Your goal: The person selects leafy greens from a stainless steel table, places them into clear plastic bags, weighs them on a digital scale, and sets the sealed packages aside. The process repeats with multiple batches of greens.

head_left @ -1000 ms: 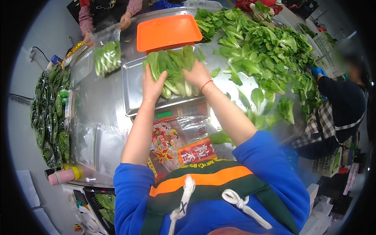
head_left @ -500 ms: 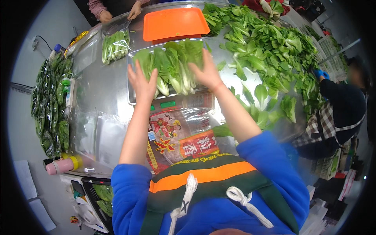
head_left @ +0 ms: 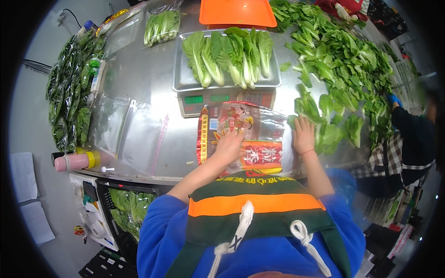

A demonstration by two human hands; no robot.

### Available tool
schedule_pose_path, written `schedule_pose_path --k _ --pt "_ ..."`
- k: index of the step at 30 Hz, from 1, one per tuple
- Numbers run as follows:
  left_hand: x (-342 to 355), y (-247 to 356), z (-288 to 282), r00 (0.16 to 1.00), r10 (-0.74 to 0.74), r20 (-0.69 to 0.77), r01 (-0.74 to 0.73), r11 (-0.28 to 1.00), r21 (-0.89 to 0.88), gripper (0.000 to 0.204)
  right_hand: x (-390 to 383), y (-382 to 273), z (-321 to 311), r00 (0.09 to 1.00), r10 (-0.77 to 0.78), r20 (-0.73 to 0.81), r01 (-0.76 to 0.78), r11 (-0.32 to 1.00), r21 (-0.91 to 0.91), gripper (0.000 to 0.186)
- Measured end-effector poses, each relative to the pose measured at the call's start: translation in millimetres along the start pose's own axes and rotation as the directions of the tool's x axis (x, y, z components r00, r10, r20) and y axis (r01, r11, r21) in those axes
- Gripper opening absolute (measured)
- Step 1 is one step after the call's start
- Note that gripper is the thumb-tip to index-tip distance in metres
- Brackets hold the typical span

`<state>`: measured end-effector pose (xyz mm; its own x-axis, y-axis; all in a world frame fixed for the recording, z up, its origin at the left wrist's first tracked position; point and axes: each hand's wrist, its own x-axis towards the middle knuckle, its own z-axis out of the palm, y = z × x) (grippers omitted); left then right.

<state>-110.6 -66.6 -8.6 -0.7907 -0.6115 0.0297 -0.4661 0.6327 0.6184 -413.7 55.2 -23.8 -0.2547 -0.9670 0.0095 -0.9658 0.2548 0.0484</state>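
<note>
Over a flat, printed clear-and-red plastic bag (head_left: 271, 120) on the table, my left hand (head_left: 230, 148) lies with its fingers loosely bent, pressing nothing that I can see but the bag. My right hand (head_left: 304, 134) rests at the bag's right side, fingers extended, touching the edge of the loose leafy greens (head_left: 327, 125). A row of lettuce-like greens (head_left: 232, 55) lies side by side in the metal tray (head_left: 181, 78) of a weighing scale (head_left: 187, 109), white stems toward me. Neither hand touches these greens.
An orange tray (head_left: 238, 14) stands behind the scale. Bagged greens (head_left: 162, 25) lie at the far left, more wrapped greens (head_left: 69, 92) along the left edge. Clear bags (head_left: 125, 127) and a pink bottle (head_left: 72, 161) are near left. A person (head_left: 403, 139) works at the right.
Both hands have let go of the greens in the scale's tray and drawn back toward me, the left onto the printed bag, the right beside it. The view has shifted.
</note>
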Motion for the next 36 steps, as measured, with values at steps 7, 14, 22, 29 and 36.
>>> schedule_pose_path --k 7,14,22,29,36 --pt "-6 -2 8 0.994 -0.049 0.098 0.058 0.994 -0.088 0.052 12 -11 -14 0.975 0.051 -0.216 0.001 0.972 0.236 0.035" --pt "37 -52 -109 0.731 -0.344 -0.59 0.035 0.882 -0.47 0.064 147 -43 -101 0.951 0.116 -0.286 0.184 0.533 0.826 0.043" --pt "142 -90 -172 0.858 -0.48 0.182 0.308 0.198 -0.93 0.065 273 -103 -152 0.912 -0.125 0.391 -0.117 0.833 0.541 0.088" --pt "157 -34 -142 0.943 -0.326 0.074 0.127 0.145 -0.981 0.04 232 -115 -154 0.939 -0.258 0.227 -0.127 0.356 0.926 0.059" --pt "21 -20 -65 0.998 -0.064 0.012 0.062 0.893 -0.446 0.075 71 -127 -122 0.837 -0.537 -0.108 0.339 0.353 0.872 0.055"
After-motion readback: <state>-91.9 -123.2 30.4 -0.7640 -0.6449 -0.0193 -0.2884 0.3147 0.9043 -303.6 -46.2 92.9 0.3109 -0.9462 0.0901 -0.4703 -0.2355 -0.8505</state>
